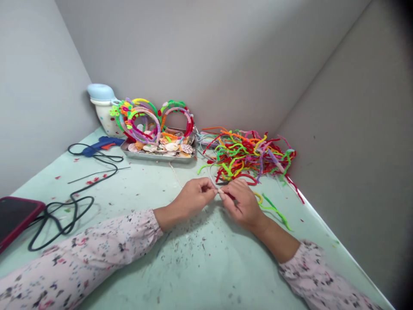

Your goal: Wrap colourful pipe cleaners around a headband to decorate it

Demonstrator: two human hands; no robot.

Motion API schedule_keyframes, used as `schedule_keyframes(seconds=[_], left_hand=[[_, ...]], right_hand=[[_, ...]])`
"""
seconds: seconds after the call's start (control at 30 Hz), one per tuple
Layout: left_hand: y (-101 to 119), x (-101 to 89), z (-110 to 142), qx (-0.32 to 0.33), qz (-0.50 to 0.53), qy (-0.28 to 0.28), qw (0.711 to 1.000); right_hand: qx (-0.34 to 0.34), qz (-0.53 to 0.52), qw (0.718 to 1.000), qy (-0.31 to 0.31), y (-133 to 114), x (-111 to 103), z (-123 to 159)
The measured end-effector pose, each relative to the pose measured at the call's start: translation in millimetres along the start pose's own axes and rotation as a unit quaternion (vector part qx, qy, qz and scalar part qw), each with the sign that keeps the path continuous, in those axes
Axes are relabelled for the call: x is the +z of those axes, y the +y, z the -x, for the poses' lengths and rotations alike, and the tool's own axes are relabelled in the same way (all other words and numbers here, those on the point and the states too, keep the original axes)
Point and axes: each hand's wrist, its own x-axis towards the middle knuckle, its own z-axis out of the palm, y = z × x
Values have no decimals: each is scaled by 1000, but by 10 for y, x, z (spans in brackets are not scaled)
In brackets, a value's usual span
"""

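My left hand (pixel 196 200) and my right hand (pixel 241 204) meet at the fingertips in front of me, above the pale green table top (pixel 200 254). Both pinch a thin pale pipe cleaner (pixel 210 175), which curves up and away from the fingers. A bit of red pipe cleaner (pixel 230 196) shows inside my right fingers, partly hidden by them. Just beyond my hands lies a tangled heap of multicoloured pipe cleaners (pixel 248 153). A yellow and green strand (pixel 274 211) lies beside my right hand.
A metal tray of seashells (pixel 158 157) stands at the back, with pipe-cleaner-wrapped hoops (pixel 151 120) leaning behind it. Also there are a lidded white pot (pixel 103 107), a blue glue gun (pixel 101 145) with a black cord (pixel 64 215), and a red-cased phone (pixel 16 219). Grey walls surround the table.
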Motion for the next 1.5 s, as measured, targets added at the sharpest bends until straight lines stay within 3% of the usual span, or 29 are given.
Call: schedule_keyframes(seconds=[0.27,0.73,0.83,0.93,0.97,1.0,1.07,1.1,1.17,1.23,1.3,1.4,1.5], left_hand=[[-37,30,6,-53,0,-1,999],[-49,69,8,-64,-118,15,991],[29,42,46,4,-171,54,984],[124,-5,121,168,-233,158,945],[143,-15,146,225,-241,159,931],[150,-18,167,279,-243,133,920],[121,-2,184,353,-265,5,898],[88,13,179,359,-285,-59,887],[4,36,141,324,-309,-104,888],[-68,25,87,282,-305,-55,908],[-99,-27,39,267,-288,57,918],[-75,-127,4,313,-281,143,896],[-44,-177,-5,346,-301,170,872]], right_hand=[[5,36,999,-3,-22,42,-13],[-49,144,988,0,-16,109,-21],[-33,136,990,10,2,84,-31],[11,112,993,48,40,33,-45],[26,105,992,63,53,15,-49],[39,100,991,75,63,-3,-52],[52,94,990,96,73,-29,-50],[52,90,989,104,73,-37,-46],[41,79,989,118,63,-45,-32],[25,64,990,127,45,-49,-15],[10,46,991,124,28,-53,-4],[-9,20,995,98,9,-56,-8],[-27,11,997,66,2,-53,-20]])
